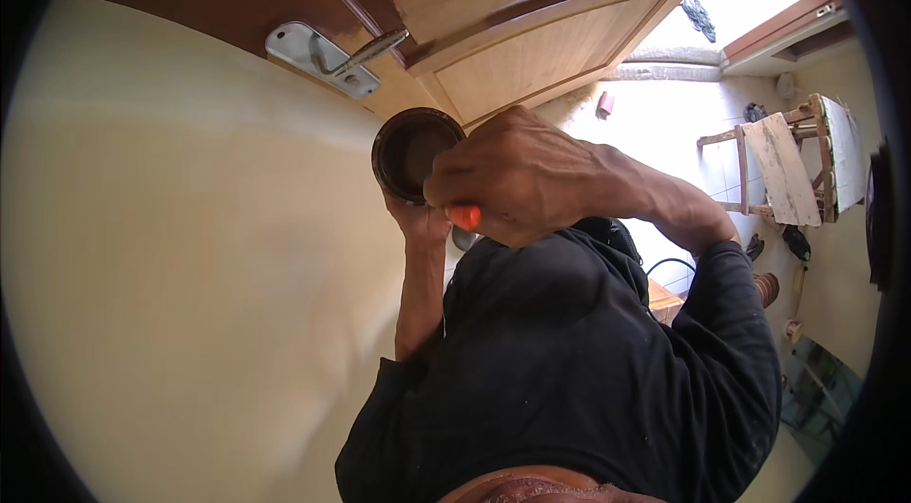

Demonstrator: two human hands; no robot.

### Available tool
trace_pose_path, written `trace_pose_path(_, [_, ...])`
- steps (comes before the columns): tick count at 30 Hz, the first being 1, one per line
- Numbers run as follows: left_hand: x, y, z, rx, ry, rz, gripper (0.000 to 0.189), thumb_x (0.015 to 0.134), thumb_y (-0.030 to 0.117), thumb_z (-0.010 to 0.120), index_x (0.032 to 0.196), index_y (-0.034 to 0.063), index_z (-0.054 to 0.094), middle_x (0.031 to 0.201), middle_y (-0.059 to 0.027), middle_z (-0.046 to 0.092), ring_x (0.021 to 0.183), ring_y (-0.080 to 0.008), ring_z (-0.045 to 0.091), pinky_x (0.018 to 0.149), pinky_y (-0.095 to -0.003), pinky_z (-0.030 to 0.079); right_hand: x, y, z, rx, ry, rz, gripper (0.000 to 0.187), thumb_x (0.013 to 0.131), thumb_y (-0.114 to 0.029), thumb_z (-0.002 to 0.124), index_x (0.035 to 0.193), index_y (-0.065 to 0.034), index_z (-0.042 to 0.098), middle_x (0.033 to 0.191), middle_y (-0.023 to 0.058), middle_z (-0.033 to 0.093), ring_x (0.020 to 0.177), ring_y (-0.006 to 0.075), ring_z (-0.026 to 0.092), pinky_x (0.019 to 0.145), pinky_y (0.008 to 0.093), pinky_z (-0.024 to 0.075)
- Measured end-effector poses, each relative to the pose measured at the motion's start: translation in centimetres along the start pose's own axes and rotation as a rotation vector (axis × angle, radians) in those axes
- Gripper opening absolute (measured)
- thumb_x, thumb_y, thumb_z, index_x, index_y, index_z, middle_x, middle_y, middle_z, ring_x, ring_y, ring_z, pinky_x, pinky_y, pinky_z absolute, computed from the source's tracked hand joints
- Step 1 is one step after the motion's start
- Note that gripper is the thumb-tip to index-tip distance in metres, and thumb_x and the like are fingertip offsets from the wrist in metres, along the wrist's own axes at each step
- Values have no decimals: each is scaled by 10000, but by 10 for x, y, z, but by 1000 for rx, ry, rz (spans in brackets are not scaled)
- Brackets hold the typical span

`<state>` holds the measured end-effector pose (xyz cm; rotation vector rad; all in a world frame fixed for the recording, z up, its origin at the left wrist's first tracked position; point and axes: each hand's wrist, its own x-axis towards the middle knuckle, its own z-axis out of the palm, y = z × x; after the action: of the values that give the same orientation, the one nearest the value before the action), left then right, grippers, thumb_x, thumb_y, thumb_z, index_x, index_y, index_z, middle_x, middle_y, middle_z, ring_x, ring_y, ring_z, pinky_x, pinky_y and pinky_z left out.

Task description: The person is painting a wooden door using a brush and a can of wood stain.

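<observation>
My left hand [421, 223] supports a round, dark-rimmed can [409, 156] from below, its mouth facing up. The inside looks brown, but how much it holds I cannot tell. Over the can's right edge, my right hand [523, 179] is closed around an orange handle [466, 217]. The handle's end pokes out of my fist; the working end of the tool is hidden. Just beyond both hands stands a wooden panelled door [548, 62], dark glossy brown in its upper part and pale on panels and lower frame. Its metal lever handle [370, 51] sits on a whitish backplate [288, 40].
A cream wall [199, 232] runs close along my left. To the right stands a wooden frame [744, 168] with a board [781, 165] across it. A small reddish object [605, 105] lies on the white tiled floor [655, 104], before a bright opening.
</observation>
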<state>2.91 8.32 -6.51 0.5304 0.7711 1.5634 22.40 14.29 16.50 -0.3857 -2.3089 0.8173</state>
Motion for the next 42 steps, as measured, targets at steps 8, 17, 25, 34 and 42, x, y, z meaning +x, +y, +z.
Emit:
trace_pose_path(8, [-3,19,27,-647,-47,-369,664,919,559,625,1427,146,512,1455,-104,539,1352,-352,496,1046,-640,460,-1,20,-7,-146,248,291,89,847,-92,754,841,-28,693,649,109,683,542,204,679,498,316,515])
trace_pose_path(17, [1,11,23,-931,59,-389,615,976,576,503,1421,154,534,1415,-157,565,1256,-404,575,964,-642,516,-17,19,-9,-90,95,27,102,772,-90,681,860,-43,660,713,115,634,574,316,606,507,391,467])
trace_pose_path(25, [7,24,37,-775,-31,-442,696,900,545,629,1432,113,510,1435,-195,515,1316,-467,469,1009,-658,480,-48,37,3,529,640,494,126,872,6,715,989,52,728,842,137,749,693,190,735,563,266,547])
trace_pose_path(34, [0,65,41,-768,-28,-441,724,816,460,732,1419,121,520,1486,-212,414,1343,-411,372,1035,-592,443,-86,143,50,708,1161,684,148,937,-99,706,993,35,679,861,142,742,721,218,745,563,267,547])
trace_pose_path(42, [-12,90,35,-693,14,-430,673,855,421,687,1430,114,518,1487,-207,404,1327,-410,390,1007,-584,468,-42,187,115,706,1223,734,146,918,-88,715,964,50,703,807,99,737,709,175,742,546,263,557])
